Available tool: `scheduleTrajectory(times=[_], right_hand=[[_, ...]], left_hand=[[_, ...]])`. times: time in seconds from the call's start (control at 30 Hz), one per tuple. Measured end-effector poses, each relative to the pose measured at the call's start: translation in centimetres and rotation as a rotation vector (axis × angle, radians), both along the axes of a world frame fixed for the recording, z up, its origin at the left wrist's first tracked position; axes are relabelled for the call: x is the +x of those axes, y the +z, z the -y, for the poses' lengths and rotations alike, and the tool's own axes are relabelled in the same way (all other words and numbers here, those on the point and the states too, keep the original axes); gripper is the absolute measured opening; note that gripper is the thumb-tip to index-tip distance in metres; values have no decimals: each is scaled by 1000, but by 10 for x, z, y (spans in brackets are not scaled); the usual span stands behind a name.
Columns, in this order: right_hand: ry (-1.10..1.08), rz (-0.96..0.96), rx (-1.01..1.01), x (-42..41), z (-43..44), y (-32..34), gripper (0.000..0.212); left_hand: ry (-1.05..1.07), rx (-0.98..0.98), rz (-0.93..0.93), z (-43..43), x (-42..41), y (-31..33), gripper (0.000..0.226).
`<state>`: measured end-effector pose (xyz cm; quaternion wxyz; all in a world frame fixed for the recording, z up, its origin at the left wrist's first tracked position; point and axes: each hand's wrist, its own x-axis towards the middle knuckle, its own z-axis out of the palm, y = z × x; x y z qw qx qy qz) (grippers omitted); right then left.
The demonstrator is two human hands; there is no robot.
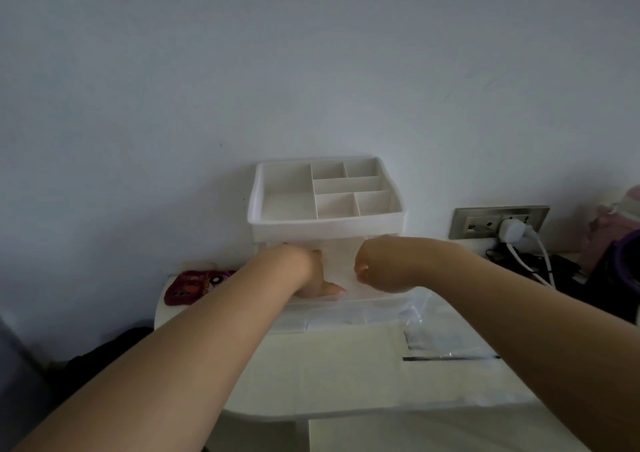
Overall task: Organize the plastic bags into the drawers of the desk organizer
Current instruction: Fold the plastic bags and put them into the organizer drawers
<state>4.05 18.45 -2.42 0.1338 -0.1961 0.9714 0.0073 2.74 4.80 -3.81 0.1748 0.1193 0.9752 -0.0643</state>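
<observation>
- Plastic bags (445, 342) lie near the desk's (346, 379) right edge.
- Filling step, apparently: left hand (311, 276) reaches into the organizer's open drawer (346, 314), grip hidden.
- Right hand (375, 268) is curled; I can't tell whether it holds anything.
- Next, likely fetch another bag.

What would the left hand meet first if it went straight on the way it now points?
Probably the front of the desk organizer, just above its open drawer; the left hand looks close, though depth is unclear.

home room, white desk (346, 375) against plain wall, wall socket (485, 221) with plugged charger, red phone case (194, 287)
</observation>
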Motion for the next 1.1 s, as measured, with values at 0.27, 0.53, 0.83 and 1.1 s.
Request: scheduleTrajectory(times=[0.27,0.53,0.83,1.1], right_hand=[[44,-319,-446,20,-30,28,23],[-59,-534,-857,64,-90,-30,21],[-169,-66,-354,63,-154,-114,16],[-136,32,-100,61,-162,-151,44]], left_hand=[[-119,483,-179,16,38,21,34],[-426,828,-580,-22,92,-16,19],[-431,449,-272,-87,79,-118,32],[-262,319,-121,-109,60,-170,66]])
